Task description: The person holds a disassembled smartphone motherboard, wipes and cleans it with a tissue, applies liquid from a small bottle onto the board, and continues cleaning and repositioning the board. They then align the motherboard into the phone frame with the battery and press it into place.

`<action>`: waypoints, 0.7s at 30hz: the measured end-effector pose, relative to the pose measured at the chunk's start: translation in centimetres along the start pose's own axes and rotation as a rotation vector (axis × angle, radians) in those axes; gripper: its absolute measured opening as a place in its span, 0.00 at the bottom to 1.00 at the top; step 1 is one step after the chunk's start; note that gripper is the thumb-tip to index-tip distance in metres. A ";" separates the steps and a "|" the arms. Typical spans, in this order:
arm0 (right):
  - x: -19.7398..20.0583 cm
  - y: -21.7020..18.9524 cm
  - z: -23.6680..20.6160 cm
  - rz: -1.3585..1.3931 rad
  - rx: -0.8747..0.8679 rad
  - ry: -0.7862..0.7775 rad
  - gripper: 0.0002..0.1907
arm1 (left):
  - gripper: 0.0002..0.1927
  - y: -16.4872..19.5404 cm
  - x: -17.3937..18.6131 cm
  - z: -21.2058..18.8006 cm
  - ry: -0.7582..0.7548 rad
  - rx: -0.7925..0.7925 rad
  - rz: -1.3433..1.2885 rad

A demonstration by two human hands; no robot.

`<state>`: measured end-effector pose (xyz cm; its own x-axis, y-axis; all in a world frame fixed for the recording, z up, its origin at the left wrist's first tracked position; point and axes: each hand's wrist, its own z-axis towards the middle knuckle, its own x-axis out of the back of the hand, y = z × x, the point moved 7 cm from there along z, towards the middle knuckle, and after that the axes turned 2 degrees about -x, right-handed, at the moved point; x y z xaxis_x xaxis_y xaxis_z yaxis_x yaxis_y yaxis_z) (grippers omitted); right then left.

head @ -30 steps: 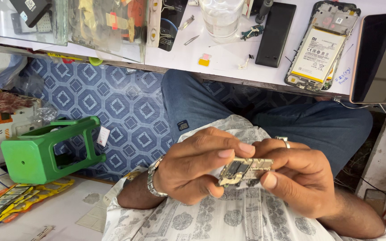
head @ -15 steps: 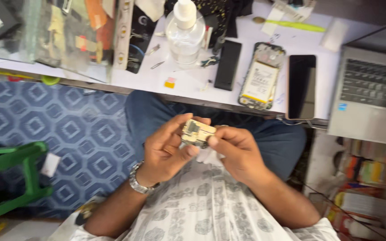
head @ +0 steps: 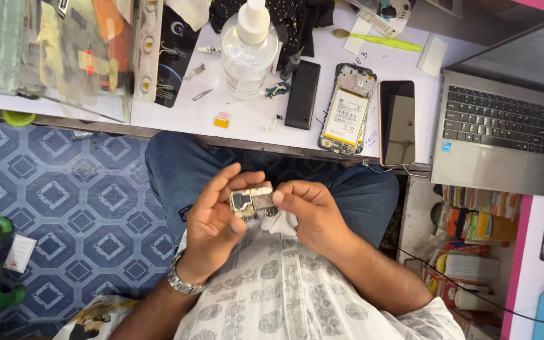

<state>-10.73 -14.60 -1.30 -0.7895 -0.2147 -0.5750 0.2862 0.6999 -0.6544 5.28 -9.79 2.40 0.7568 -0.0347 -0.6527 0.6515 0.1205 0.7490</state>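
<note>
Circuit board held between both hands above the lap, below the worktop edge.

The left hand (head: pixel 215 220) clamps the left end of the small circuit board (head: pixel 252 202) between thumb and fingers; the board's long axis runs left to right, so the right hand (head: pixel 306 211) pinches the opposite end (with a scrap of white cloth (head: pixel 281 221) tucked beneath it). Both grips are equally close. The board's underside and fine parts are hidden. An opened phone (head: pixel 346 108) lies on the worktop (head: pixel 247 116).
</note>
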 end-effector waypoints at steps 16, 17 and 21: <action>2.3 -12.9 -1.2 -0.282 0.645 0.106 0.13 | 0.36 -0.7 2.1 -0.2 0.076 0.011 -0.213; 2.8 -15.2 -0.7 -0.289 0.695 0.155 0.12 | 0.36 -1.0 2.0 -0.6 0.072 0.034 -0.208; 2.3 -21.8 4.2 -0.532 0.823 0.223 0.06 | 0.36 -2.0 1.5 -2.2 0.109 0.151 -0.158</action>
<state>-16.50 -33.20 9.62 -0.9834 -0.1716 -0.0588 0.0862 -0.1567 -0.9839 4.99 -7.94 -0.28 0.6398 0.0667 -0.7657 0.7683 -0.0276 0.6395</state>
